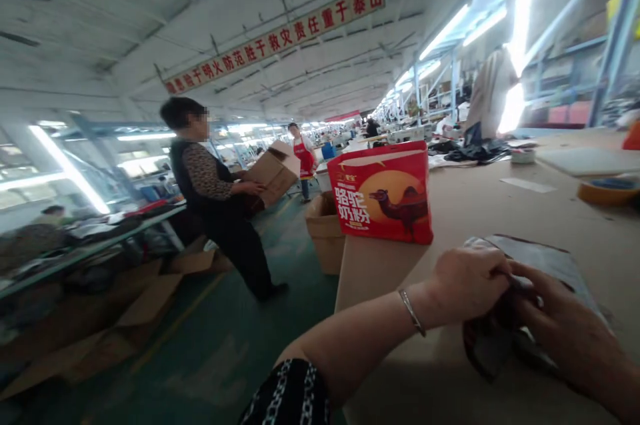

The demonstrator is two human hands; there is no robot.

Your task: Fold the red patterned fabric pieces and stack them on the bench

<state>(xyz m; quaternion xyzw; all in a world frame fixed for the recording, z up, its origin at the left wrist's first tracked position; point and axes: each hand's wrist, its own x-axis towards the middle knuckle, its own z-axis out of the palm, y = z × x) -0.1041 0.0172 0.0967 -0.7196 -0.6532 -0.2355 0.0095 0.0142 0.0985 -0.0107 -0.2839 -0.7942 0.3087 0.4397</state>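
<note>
Left hand [467,285] and right hand [570,338] both grip a dark cloth [490,341], which is crumpled and slightly glossy, on the tan table [385,271]. A bangle [413,313] circles the left wrist. A plastic sleeve [537,261] lies just beyond the hands. A red bag [383,191] stands at 11 o'clock, a tape roll [607,191] at 2 o'clock. A co-worker [215,191] at 10 o'clock holds a cardboard box [273,173].

Two hands [470,285], one red paper bag [381,195], one bangle [413,313], one carton [274,173].
</note>
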